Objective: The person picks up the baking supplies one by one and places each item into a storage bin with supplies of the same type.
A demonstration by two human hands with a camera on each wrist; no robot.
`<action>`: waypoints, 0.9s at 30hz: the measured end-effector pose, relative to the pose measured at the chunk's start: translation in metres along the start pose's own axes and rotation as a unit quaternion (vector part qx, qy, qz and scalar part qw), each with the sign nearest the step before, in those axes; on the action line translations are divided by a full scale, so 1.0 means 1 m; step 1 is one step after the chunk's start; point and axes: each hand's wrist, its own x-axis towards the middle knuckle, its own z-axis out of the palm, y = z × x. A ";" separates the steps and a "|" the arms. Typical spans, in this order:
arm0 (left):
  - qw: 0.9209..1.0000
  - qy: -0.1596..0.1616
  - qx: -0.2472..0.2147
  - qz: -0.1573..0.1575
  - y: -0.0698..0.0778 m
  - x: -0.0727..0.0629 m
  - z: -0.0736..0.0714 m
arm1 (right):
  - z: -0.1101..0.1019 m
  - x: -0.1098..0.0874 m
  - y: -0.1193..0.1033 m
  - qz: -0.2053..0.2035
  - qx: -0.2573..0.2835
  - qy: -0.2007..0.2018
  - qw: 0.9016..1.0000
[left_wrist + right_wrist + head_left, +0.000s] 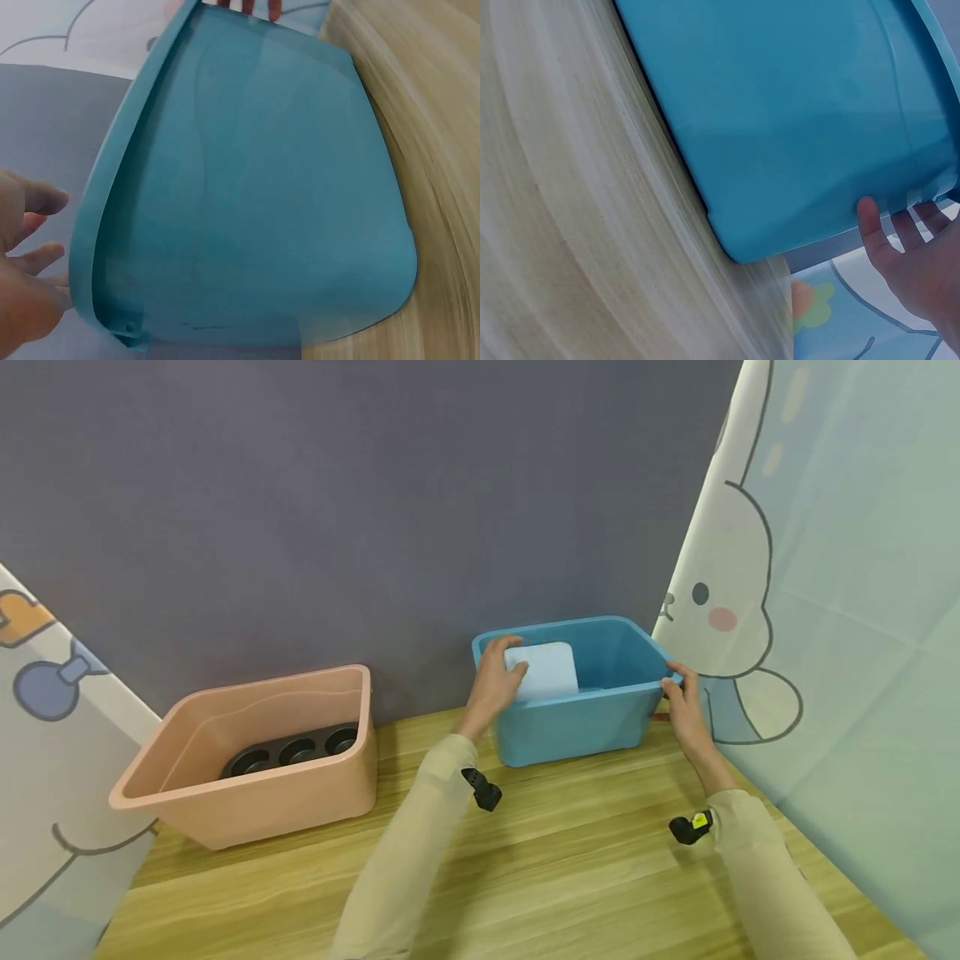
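A blue plastic bin (573, 727) stands on the table, with a white rounded-corner item (547, 670) tilted inside it; its exact kind cannot be told. My left hand (493, 681) is over the bin's left end, beside the white item, thumb and fingers apart. In the left wrist view this left hand (30, 262) shows loosely bent fingers by the rim and nothing visible between them. My right hand (686, 706) grips the bin's right front corner at the rim. From the right wrist view, the right hand's thumb (868, 217) presses the outer wall.
To the left stands a pink bin (255, 802) with a dark muffin pan (296, 750) inside. Both bins rest on a wood-grain table (570, 860). A dark grey wall (375, 527) rises behind, and a cartoon-printed sheet (847, 635) hangs along the right side.
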 end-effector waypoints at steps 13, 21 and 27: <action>1.000 0.020 0.001 -0.015 -0.013 -0.007 -0.015 | -0.008 0.004 0.004 -0.001 -0.009 0.001 1.000; 0.999 0.012 0.028 -0.015 -0.028 -0.019 -0.025 | -0.004 0.007 0.007 0.007 -0.002 0.006 1.000; 0.999 0.002 0.028 -0.021 -0.036 -0.031 -0.038 | 0.000 0.010 0.008 0.013 0.006 0.016 1.000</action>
